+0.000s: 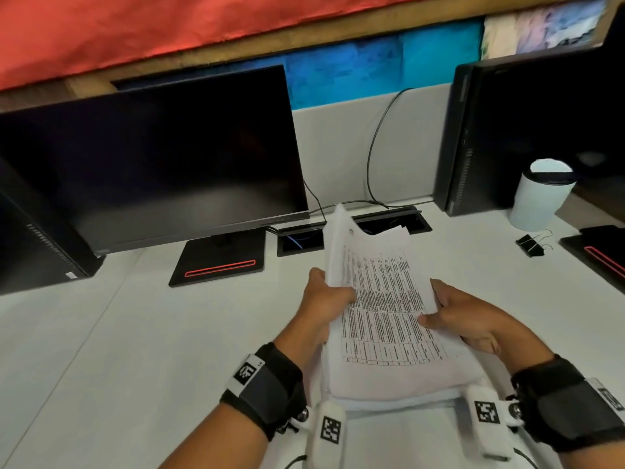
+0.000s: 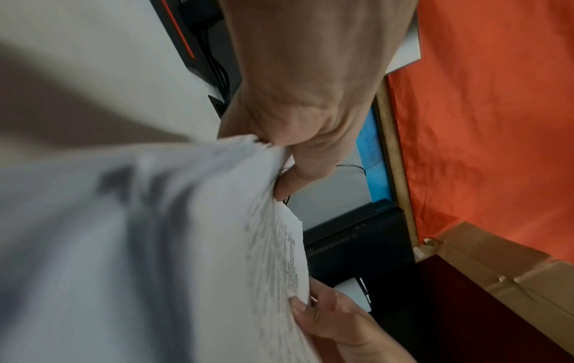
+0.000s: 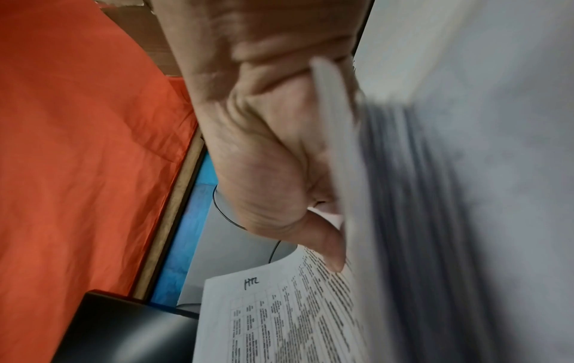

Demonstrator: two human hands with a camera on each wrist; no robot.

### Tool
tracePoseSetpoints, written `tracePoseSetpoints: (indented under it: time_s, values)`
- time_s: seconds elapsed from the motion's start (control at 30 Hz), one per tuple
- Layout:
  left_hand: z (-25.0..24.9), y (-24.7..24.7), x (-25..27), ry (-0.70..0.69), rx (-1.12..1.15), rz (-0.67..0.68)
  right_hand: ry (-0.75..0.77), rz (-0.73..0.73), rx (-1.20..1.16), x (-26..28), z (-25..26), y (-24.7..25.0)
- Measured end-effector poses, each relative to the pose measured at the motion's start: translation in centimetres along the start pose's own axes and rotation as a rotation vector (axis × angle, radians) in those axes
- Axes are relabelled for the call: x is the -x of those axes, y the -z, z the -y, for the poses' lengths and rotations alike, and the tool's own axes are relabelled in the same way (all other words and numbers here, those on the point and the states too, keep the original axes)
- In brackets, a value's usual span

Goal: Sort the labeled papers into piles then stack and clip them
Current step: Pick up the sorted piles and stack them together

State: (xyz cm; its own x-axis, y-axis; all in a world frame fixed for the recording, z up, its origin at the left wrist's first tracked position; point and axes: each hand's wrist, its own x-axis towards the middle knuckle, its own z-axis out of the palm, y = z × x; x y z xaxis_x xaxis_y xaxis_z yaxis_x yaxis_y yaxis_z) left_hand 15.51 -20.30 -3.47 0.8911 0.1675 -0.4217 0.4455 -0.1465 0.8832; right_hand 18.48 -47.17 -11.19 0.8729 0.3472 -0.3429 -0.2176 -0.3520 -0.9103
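A thick stack of printed papers with tables of text is held tilted above the white desk, its far end raised. My left hand grips the stack's left edge, thumb on the top sheet. My right hand grips the right edge, thumb pressed on the print. In the left wrist view my left hand pinches the stack. In the right wrist view my right hand clasps the papers; a handwritten label shows at the top of a sheet. Black binder clips lie at the right.
A dark monitor on a stand with a red stripe stands at the back left. A cable box is set into the desk behind the papers. A black computer tower and a white cup stand at the right.
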Motion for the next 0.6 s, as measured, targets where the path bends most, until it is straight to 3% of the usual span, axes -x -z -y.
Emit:
tracePoseSetpoints:
  time_s: [0.17,0.3,0.4,0.5,0.6]
  values:
    - [1.4,0.9,1.2,-0.126,0.129,0.026,0.028,-0.018,-0.097,0.8,0.6,-0.3]
    - [1.6,3.2,3.2,-0.213,0.239,0.097,0.086,-0.188,-0.237,2.2,3.7,-1.4]
    - [1.0,4.7,5.3,-0.304,0.297,0.18,0.215,-0.177,-0.279,4.4,7.8,-3.1]
    - [-0.2,6.0,7.3,-0.415,0.295,0.222,0.377,-0.387,-0.22,6.6,12.0,-4.9]
    - [-1.3,7.3,7.8,-0.543,0.278,0.187,0.508,-0.492,-0.233,8.1,15.3,-6.6]
